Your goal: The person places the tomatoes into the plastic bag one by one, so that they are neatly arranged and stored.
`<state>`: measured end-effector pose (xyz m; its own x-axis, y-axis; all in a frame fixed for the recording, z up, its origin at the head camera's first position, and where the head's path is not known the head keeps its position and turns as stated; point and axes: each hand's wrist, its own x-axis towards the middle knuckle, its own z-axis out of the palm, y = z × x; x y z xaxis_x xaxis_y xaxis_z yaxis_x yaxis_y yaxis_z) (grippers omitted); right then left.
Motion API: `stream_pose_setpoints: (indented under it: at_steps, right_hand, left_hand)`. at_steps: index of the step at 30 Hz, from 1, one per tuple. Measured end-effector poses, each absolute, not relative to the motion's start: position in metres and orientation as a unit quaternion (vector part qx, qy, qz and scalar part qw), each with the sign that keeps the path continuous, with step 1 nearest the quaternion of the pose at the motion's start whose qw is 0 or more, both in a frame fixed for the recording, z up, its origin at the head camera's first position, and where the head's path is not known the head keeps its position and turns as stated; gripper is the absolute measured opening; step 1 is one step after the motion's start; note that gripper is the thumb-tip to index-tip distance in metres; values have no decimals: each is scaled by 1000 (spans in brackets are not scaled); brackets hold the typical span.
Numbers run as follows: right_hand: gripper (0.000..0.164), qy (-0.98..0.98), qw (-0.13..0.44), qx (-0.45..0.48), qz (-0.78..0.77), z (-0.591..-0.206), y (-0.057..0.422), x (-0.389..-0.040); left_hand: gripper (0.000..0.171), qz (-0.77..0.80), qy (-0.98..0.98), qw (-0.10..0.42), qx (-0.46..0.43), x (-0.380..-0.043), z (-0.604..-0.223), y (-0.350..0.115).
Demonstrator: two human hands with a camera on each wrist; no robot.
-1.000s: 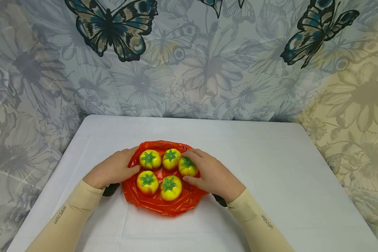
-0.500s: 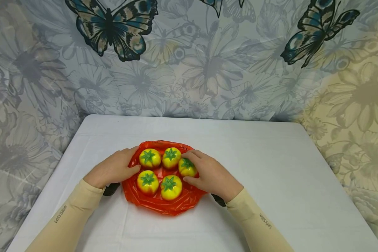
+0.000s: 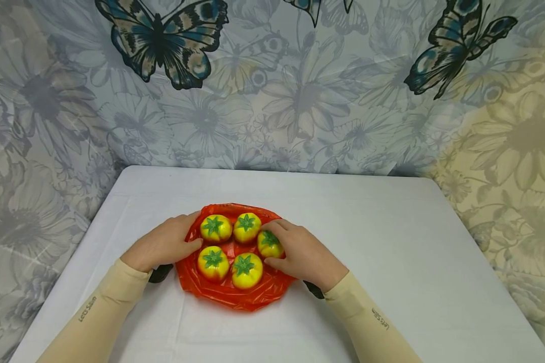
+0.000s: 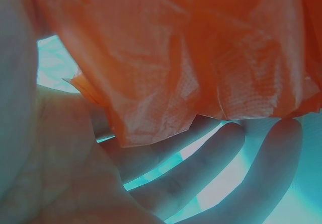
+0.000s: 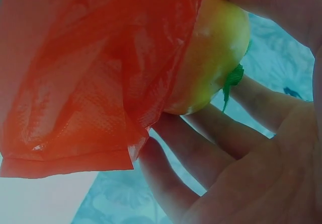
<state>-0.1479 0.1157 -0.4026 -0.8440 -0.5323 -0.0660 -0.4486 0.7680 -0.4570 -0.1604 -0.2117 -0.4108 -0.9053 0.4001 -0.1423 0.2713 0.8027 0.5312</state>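
A red plastic bag (image 3: 242, 300) lies spread on the table, its crumpled rim circling several glossy yellow-and-red tomatoes (image 3: 247, 270) with green star-shaped tops. My left hand (image 3: 164, 244) holds the bag's left edge, the thumb over the rim. Bag film (image 4: 151, 68) hangs between thumb and fingers in the left wrist view. On the opposite side, my right hand (image 3: 306, 252) grips the rightmost tomato (image 3: 269, 245), thumb in front and fingers behind. Seen from the right wrist, this tomato (image 5: 221, 43) sits partly behind the red film, its green top towards the fingers.
A white cloth covers the table (image 3: 372, 227), which reaches well past the bag on the right. Behind its far edge hangs a grey floral backdrop (image 3: 300, 116) with large butterflies. Beige sleeves (image 3: 104, 297) cover both forearms.
My right hand and wrist have shifted slightly to the left with the rightmost tomato in the grip. The left hand, bag and other tomatoes stay practically where they were.
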Motion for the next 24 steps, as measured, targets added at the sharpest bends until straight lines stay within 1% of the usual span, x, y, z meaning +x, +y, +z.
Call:
stream_pose_setpoints:
  at_steps: [8,14,20,22,24]
  right_hand:
    - [63,936,99,-261,-216,-407,116,-149]
    - [66,936,85,-271,-208,-410,116,-151]
    - [78,939,89,-253,-216,-407,120,-149]
    - [80,940,87,-242,-223,-403,128,-148]
    - [80,943,71,-235,-225,-402,142,-149]
  left_hand:
    - [66,255,942,126,176,-160,-412,-212]
    - [69,268,936,135,181,-163,-413,-215]
    - [84,291,929,173,149,-159,-407,-225]
    - [91,286,934,171,129,-156,-407,-230]
    - [97,279,941,154,111,-152,-407,-237]
